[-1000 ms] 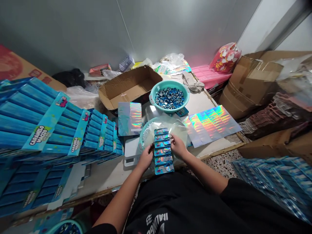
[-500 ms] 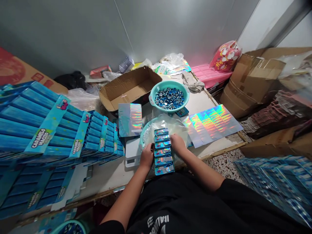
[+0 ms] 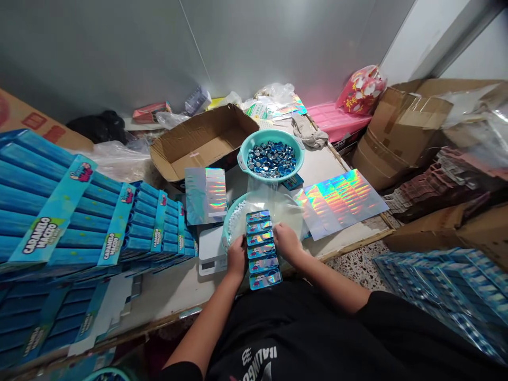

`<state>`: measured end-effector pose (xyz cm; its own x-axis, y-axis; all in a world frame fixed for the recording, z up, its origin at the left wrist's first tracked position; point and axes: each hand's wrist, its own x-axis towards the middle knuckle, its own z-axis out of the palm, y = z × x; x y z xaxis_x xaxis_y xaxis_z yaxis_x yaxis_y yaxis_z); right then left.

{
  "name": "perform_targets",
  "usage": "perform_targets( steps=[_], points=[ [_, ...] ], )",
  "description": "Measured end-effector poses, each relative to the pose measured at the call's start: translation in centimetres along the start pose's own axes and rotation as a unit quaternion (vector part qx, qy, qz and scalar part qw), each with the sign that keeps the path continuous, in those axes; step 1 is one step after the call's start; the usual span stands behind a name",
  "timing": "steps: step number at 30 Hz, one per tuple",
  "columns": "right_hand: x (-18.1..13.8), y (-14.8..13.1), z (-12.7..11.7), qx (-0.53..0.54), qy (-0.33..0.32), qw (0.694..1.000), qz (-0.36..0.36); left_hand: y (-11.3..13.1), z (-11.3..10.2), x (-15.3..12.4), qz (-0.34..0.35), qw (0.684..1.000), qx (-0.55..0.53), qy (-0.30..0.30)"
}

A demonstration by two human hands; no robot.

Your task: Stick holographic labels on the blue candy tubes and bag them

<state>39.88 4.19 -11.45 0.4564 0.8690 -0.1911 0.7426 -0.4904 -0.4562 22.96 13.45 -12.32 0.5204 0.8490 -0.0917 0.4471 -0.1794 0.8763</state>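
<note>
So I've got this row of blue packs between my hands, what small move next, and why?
I'd probably slide your right hand a little toward the nearest pack, the one by your black shirt. That hand sits beside farther packs in the row of blue packs, and your left hand is near the middle ones, so the near end looks less steadied.

Blue packs (image 3: 261, 251) with silver iridescence, turquoise bowl (image 3: 272, 136), blue-and-silver pieces (image 3: 272, 160), rainbow-banded silver sheets (image 3: 342, 202), black shirt (image 3: 309, 323)
</note>
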Motion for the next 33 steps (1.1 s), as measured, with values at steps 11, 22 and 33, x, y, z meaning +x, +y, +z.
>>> perform_targets(
  steps=[11,22,33],
  points=[
    [-2.7,0.5,-0.6,-0.007,-0.059,0.998,-0.017,-1.2,-1.5,-3.4,0.031,0.999,0.035,-0.002],
    [-6.0,0.5,-1.0,0.004,-0.108,0.994,-0.027,-1.4,-3.2,-4.9,0.044,0.993,0.056,-0.097],
    [-7.1,0.2,-1.1,0.044,-0.151,0.986,-0.063,-0.7,-5.0,-6.5,0.056,0.97,0.081,-0.223]
  ],
)
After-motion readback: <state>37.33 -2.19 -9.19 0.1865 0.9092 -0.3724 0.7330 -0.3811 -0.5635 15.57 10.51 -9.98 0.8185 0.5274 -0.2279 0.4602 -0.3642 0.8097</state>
